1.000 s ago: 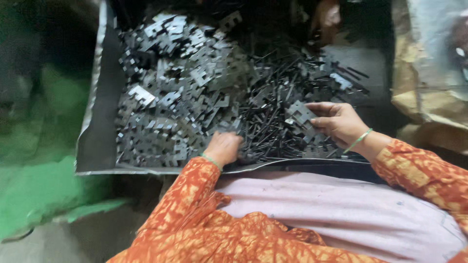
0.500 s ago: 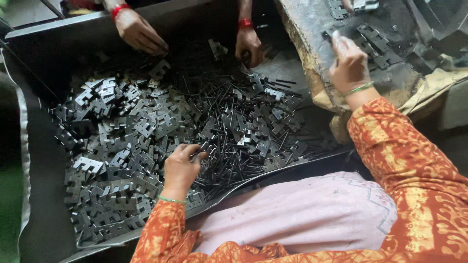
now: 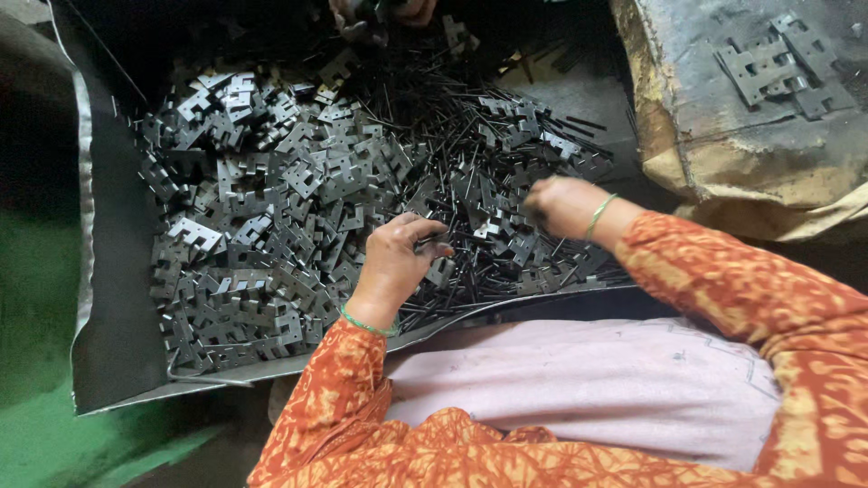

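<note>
Green-painted floor shows down the left edge of the frame, and beside it a large dark sheet-metal tray fills the middle, its pale rim running along the left and lower sides. Heaped across the tray lie flat grey stamped metal plates with notched, stepped outlines, thickest at centre left. Mixed through them toward the centre and right are thin dark metal rods, lying criss-cross.

Near the middle of the frame the left hand rests on the heap, its fingers curled together over the rods and plates under them; whether it has a piece pinched I cannot tell. A green bangle sits at its wrist. To the right of it, the right hand is blurred, fingers bent down into the pile at the rods' edge, and its grip cannot be made out.

At the top centre another person's hands reach into the far end of the tray. In the upper right a worn brownish sack carries a few more loose plates.
</note>
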